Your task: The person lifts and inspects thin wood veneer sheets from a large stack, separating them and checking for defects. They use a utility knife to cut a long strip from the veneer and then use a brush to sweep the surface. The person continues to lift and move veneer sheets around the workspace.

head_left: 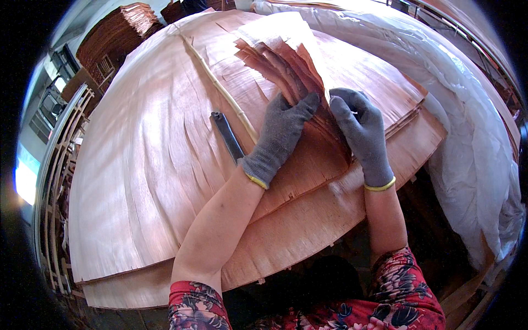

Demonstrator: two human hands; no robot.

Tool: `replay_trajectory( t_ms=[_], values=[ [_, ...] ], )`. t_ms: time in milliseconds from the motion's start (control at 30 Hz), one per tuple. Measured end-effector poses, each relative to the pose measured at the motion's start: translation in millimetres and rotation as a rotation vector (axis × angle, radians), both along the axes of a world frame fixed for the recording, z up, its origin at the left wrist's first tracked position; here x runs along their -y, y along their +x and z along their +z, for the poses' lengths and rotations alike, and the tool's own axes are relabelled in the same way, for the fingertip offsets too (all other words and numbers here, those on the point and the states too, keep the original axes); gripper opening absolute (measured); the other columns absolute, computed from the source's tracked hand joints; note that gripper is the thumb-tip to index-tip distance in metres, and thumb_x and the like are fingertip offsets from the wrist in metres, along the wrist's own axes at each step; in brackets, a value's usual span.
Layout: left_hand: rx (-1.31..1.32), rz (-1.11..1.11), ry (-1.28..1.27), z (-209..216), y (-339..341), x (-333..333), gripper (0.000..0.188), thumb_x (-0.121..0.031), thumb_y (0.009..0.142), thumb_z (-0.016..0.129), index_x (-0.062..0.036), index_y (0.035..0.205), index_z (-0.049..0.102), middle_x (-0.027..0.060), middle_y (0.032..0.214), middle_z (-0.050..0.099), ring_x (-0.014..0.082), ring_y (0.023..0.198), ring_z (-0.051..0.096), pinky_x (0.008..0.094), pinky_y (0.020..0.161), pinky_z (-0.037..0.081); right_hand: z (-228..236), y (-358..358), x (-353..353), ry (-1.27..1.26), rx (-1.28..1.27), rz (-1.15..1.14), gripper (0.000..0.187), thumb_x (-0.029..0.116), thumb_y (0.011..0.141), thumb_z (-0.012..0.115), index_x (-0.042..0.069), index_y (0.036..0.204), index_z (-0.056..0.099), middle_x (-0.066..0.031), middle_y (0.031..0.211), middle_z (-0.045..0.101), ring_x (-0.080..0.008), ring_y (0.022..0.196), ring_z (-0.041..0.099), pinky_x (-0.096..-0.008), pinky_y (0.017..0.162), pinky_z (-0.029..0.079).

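My left hand (283,132), in a grey knit glove with a yellow cuff edge, is closed around a sheaf of reddish-brown wood veneer strips (286,71). Their ragged far ends fan out beyond its fingers. At the sheaf's right side my right hand (363,132), gloved the same way, has thumb and fingers curled into a pinch; what lies between them is too small to make out. Both hands are above a broad stack of pale pinkish veneer sheets (137,181). A black, narrow, flat tool (226,136) lies just left of my left wrist.
A long pale stick (214,82) runs across the sheets toward my left hand. White plastic sheeting (462,126) drapes along the right side. More stacked veneer (115,38) stands at the far left, and a slatted wooden rack (58,181) borders the left edge.
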State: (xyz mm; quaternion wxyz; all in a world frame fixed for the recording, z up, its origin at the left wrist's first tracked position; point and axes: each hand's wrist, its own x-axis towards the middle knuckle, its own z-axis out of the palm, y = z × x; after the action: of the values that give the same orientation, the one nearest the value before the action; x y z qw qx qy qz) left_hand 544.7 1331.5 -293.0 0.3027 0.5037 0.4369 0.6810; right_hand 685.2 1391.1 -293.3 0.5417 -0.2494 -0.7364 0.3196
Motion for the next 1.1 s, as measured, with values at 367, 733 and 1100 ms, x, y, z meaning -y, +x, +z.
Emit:
replay_trajectory(
  t_ms=[367,733,1100],
  values=[
    [-0.018,0.026,-0.016,1.8,2.3,-0.9,0.031,-0.017,0.083,0.059,0.0024,0.107,0.055,0.0043,0.098,0.058,0.0109,0.088,0.052,0.0232,0.078,0.042,-3.0,-0.7,-2.8,0.03,-0.002,-0.054,0.028,0.029,0.078,0.063,0.003,0.088,0.065,-0.0115,0.076,0.06,-0.0177,0.069,0.06,-0.0279,0.064,0.046],
    [-0.099,0.06,0.019,-2.0,-0.1,-2.0,0.031,-0.025,0.084,0.059,0.0004,0.102,0.056,0.0046,0.089,0.059,0.0106,0.08,0.054,0.0233,0.071,0.044,1.1,0.0,1.7,-0.008,0.055,-0.086,0.024,0.026,0.08,0.061,0.003,0.086,0.065,-0.0115,0.072,0.061,-0.0183,0.062,0.059,-0.0281,0.06,0.046],
    [-0.125,0.094,-0.02,-1.3,2.2,-2.9,0.028,-0.021,0.084,0.056,0.0019,0.1,0.056,0.006,0.088,0.06,0.0125,0.08,0.054,0.0249,0.07,0.044,1.5,-0.7,-0.9,0.561,0.115,-0.337,0.046,0.004,0.08,0.048,0.012,0.125,0.044,-0.0167,0.086,0.061,-0.0285,0.059,0.059,-0.0343,0.052,0.046]
  ],
)
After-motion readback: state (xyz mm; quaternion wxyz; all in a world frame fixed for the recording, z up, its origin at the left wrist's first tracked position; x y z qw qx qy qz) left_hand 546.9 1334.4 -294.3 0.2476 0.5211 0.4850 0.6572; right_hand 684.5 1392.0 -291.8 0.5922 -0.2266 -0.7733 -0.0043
